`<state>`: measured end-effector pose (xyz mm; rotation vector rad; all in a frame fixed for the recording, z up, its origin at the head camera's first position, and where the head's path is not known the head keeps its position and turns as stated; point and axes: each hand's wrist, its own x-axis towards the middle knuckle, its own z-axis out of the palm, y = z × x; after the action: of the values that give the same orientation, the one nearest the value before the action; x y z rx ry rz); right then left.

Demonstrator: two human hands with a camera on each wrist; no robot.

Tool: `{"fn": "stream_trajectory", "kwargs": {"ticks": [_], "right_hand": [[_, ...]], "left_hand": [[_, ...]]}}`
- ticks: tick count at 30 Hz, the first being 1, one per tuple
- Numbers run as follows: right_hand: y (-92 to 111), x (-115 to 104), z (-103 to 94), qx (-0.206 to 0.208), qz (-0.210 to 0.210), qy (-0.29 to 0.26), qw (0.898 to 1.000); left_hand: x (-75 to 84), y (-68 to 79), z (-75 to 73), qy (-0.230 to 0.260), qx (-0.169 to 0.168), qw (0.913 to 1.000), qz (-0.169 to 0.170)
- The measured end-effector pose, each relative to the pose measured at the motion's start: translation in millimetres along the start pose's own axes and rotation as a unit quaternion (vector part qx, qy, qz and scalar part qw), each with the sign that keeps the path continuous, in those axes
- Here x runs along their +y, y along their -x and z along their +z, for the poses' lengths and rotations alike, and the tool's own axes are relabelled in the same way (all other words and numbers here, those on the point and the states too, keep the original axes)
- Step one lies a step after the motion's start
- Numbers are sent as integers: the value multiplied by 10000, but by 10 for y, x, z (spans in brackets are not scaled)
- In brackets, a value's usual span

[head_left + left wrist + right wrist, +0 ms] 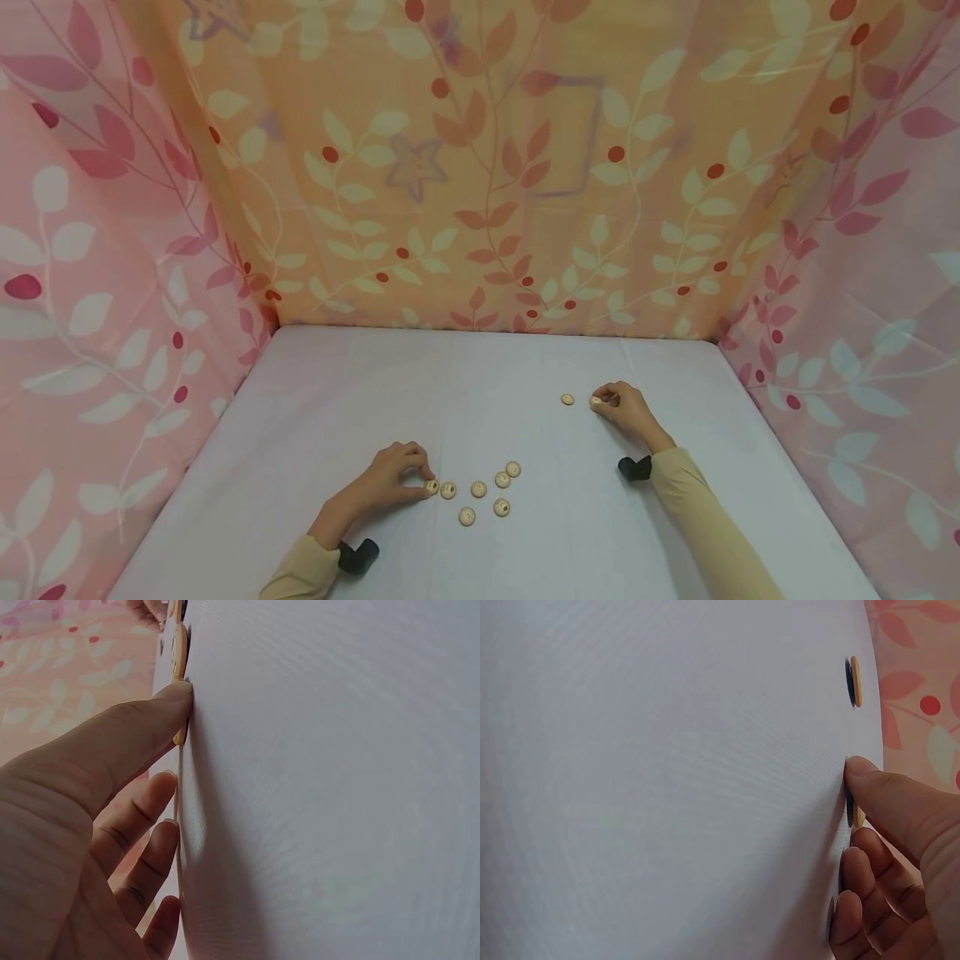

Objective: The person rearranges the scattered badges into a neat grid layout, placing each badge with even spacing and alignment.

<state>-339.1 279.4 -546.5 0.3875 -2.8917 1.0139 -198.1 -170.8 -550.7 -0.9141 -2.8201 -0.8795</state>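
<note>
My left hand (392, 477) is low on the white table, pinching a small round wooden disc (432, 487) with dark markings between thumb and fingers. In the left wrist view the thumb covers most of that disc, and a neighbouring disc (180, 649) lies just beyond it. Farther back on the right, my right hand (626, 410) pinches another wooden disc (596, 402) at the tabletop. Its thumb hides part of this disc in the right wrist view. A single disc (567, 400) lies a short way to its left.
Several more marked discs (478, 489) lie in a loose group right of the left hand. Leaf-patterned cloth (465, 167) walls the white table (420, 375) at the back and both sides. Each wrist wears a black device (634, 468).
</note>
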Motion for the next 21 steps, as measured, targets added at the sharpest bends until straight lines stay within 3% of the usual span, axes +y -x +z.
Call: {"fn": "stream_trajectory", "kwargs": {"ticks": [21], "right_hand": [[26,-8,19,271,-225,-37,9994]], "left_hand": [[30,-3,-30,25,-134,9998,-122]]}}
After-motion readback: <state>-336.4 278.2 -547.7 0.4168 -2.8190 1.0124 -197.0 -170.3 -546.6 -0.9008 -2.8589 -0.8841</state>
